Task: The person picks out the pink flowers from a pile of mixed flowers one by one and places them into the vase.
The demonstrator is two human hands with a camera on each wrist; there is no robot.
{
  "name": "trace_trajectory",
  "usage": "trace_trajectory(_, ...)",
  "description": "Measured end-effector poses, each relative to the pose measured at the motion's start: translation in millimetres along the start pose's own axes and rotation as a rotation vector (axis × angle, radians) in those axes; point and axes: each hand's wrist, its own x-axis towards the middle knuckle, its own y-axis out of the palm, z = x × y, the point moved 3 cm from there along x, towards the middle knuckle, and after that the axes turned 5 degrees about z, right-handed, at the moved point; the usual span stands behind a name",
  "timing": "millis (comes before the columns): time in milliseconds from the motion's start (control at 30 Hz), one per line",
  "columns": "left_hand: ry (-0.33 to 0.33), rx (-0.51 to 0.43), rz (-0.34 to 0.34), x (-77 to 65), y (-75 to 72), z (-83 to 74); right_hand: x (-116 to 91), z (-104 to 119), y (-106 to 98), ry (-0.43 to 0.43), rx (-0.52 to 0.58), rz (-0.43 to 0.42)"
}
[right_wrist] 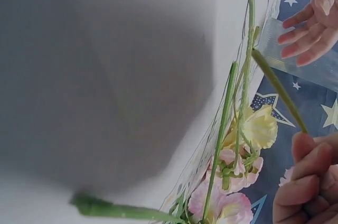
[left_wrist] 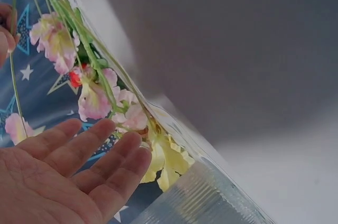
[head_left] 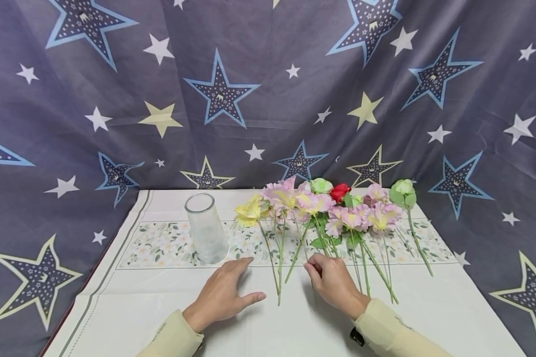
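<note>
My right hand (head_left: 335, 283) pinches the thin green stem (right_wrist: 280, 91) of an artificial flower between thumb and fingers. In the left wrist view that stem runs to a pink bloom (left_wrist: 17, 127). My left hand (head_left: 221, 293) is held with fingers extended and thumb apart, nothing in it, just in front of a ribbed clear glass vase (head_left: 207, 233). The vase stands upright on the table at the left. Between and beyond my hands lie several pink-and-yellow flowers (head_left: 280, 194), with a yellow flower (head_left: 249, 210) nearest the vase.
A red flower (head_left: 340, 192) and a pale green one (head_left: 321, 186) lie at the back of the bunch. Another green flower (head_left: 403, 187) lies apart at the right. A floral runner band (head_left: 156, 245) crosses the white tablecloth (head_left: 129, 312). Behind hangs a star-patterned curtain (head_left: 268, 99).
</note>
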Motion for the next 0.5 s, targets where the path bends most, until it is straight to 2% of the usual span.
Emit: trace_trajectory(500,-0.018,-0.099,-0.012,16.3,2.2,-15.1,2.4,15.2,9.2,-0.033,0.038,-0.020)
